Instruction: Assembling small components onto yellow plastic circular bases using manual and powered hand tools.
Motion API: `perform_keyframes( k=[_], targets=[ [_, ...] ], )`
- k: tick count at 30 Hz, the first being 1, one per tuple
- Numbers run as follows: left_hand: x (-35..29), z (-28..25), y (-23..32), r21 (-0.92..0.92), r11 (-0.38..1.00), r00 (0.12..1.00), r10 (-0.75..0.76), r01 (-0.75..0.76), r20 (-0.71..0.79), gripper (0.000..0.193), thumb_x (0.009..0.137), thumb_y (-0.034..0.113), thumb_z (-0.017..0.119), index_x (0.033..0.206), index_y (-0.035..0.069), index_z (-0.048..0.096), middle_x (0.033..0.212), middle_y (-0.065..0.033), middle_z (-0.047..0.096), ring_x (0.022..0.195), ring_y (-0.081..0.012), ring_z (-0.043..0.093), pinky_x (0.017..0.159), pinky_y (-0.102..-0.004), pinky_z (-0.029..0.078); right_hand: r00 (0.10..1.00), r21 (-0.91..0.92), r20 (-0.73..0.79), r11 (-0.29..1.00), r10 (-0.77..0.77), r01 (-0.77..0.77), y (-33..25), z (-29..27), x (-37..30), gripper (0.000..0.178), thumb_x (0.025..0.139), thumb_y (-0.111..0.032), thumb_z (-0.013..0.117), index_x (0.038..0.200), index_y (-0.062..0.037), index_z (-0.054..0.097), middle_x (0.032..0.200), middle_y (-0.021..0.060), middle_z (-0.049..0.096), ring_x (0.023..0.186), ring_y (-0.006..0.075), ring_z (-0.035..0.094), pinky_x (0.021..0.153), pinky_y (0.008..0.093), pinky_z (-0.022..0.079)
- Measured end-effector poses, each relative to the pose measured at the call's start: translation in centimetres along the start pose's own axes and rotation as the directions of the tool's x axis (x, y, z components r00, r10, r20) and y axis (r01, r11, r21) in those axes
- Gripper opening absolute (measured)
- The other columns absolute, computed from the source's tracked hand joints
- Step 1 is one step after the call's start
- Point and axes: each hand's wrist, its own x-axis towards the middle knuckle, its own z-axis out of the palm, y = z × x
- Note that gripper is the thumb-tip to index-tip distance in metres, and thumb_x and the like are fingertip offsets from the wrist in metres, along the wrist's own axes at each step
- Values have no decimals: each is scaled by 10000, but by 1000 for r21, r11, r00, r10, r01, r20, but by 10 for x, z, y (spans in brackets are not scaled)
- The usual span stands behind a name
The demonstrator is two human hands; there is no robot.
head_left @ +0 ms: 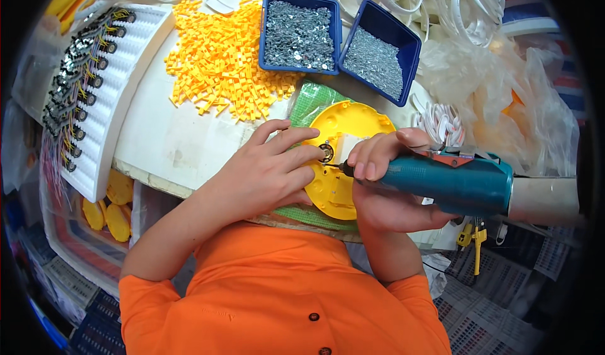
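Note:
A round yellow plastic housing lies on a green mat in front of me. A small round black part is set inside it, near a white block. My left hand rests palm down on the housing's left side, fingers spread, fingertips beside the black part; its thumb is partly hidden. My right hand is wrapped round a teal electric screwdriver, held nearly level. Its dark bit points left into the housing, just below the black part. Whether a screw sits at the tip, I cannot tell.
Behind the housing are a heap of small yellow plastic pieces and two blue bins of metal screws. A white foam tray carries wired round parts at left. White cables and plastic bags lie at right.

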Motion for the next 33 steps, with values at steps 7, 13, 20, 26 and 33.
perform_keyframes(
  k=[7,13,20,26,33],
  targets=[
    [1,0,-3,1,1000,1000,14,-14,0,316,719,382,786,843,115,673,1239,-24,658,1337,-256,526,1120,-505,381,984,30,152,995,89,-95,-5,2,-2,648,965,-545,531,1277,17,613,927,162,667,864,265,632,842,387,501],
    [1,-2,-1,13,1000,1000,10,-10,10,319,717,391,781,848,119,678,1259,-25,649,1348,-264,518,1114,-513,383,984,-121,113,985,137,-123,1,-5,-11,894,888,-760,474,1308,21,591,833,158,646,761,273,615,754,428,489],
    [-5,-27,3,-174,964,975,-216,203,-59,438,775,346,836,1077,75,671,1215,-103,641,1194,-324,578,1019,-474,435,999,-107,26,993,-40,42,-28,0,15,1028,928,-794,388,1486,70,418,863,151,639,808,272,616,823,404,501],
    [-19,-29,3,-28,875,867,-483,483,-125,385,824,223,815,1124,32,668,1047,-135,626,1001,-342,597,869,-435,482,959,-344,-147,922,-241,179,-59,-9,25,1004,1003,-710,345,1574,108,231,1211,261,615,1118,338,617,999,441,497],
    [-3,-12,9,70,864,866,-491,498,-95,272,826,147,790,1043,58,654,980,-110,617,927,-336,596,841,-428,463,850,-466,-206,812,-485,351,-64,-53,-22,541,1063,-325,475,1470,27,421,1372,202,574,1266,318,571,1055,443,468]
  ],
)
